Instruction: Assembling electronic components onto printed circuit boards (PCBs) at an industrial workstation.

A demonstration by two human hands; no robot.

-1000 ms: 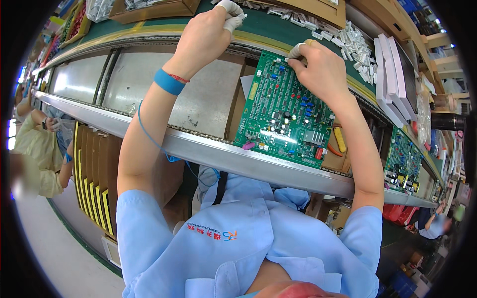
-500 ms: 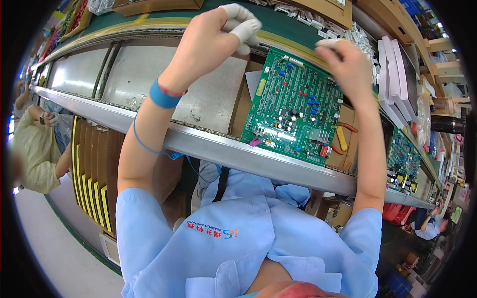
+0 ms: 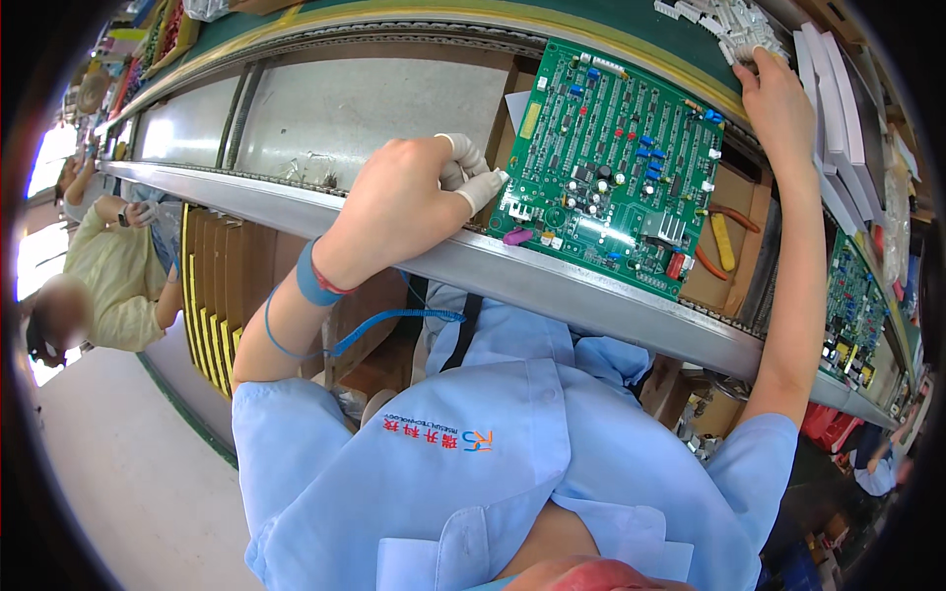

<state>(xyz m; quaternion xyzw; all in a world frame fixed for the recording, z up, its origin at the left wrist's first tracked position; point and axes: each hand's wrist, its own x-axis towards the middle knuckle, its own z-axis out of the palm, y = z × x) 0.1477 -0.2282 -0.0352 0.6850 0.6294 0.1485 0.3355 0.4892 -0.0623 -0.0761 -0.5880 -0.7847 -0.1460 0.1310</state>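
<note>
A green circuit board (image 3: 616, 167) fitted with many small parts lies across the metal rails of the bench. My left hand (image 3: 414, 197), in white finger covers, is closed in a pinch right at the board's left edge. A tiny pale bit shows at those fingertips, too small to name. Farther off to the right, my right hand (image 3: 778, 103) has its covered fingertips drawn together at a pile of white plastic connectors (image 3: 724, 22). What they grip, if anything, is hidden. On my left wrist sits a blue band (image 3: 315, 276) with a coiled cord.
Pliers with orange handles (image 3: 711, 264) and a yellow-handled tool (image 3: 723, 241) lie right of the board, in a cardboard tray. White boxes or panels (image 3: 833, 108) stand at far right. Another board (image 3: 852, 305) rests farther along the rails. At left, another person (image 3: 113, 266) stands beyond upright brown panels (image 3: 212, 261).
My left hand has come down from beyond the board's far edge to its left edge. My right hand has moved right and away to the white connectors. The whole view has shifted somewhat.
</note>
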